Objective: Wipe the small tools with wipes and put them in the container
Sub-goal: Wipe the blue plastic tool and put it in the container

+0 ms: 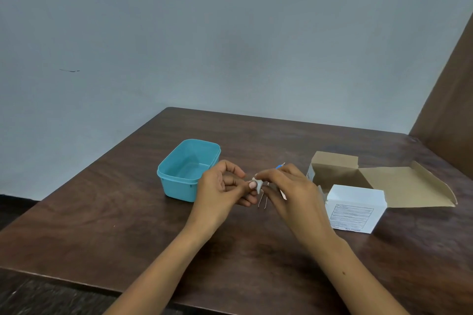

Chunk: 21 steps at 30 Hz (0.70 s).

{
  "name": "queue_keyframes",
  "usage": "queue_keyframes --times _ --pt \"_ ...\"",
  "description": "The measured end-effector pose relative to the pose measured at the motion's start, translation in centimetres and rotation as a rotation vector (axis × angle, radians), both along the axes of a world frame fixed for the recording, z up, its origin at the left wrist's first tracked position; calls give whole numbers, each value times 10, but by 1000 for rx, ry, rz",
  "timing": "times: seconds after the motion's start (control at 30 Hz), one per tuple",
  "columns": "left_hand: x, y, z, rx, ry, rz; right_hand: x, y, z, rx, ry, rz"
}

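Note:
Both hands meet above the middle of the brown table (128, 212). My left hand (222, 186) and my right hand (284, 186) pinch a small white wipe (258, 184) between their fingertips. Thin metal tools (263, 199) with two slim prongs hang down just below the wipe; which hand holds them I cannot tell. A blue-tipped tool (279, 167) pokes out behind my right hand. The open turquoise container (176, 174) stands just left of my left hand, and its inside looks empty.
A white cardboard box (355, 208) with its brown flaps open stands to the right of my right hand. A dark wooden panel (450, 110) rises at the far right. The table's near edge runs along the bottom.

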<state>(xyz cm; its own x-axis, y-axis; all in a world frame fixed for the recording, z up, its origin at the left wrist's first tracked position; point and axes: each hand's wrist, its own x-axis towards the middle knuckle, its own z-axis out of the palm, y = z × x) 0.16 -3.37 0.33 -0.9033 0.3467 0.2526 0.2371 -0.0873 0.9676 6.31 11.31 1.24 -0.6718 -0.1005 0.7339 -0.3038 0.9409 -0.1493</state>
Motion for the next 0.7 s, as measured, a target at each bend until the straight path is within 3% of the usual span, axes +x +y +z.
queue_keyframes --times 0.23,0.5,0.7 --pt "0 -2 -1 -12 -20 -69 -8 7 -7 -171 -122 -22" --pt "1 -3 0 -3 24 81 -8 1 -7 -345 -130 168" --pt "0 -3 -1 1 24 80 -11 1 -10 -264 -43 166"
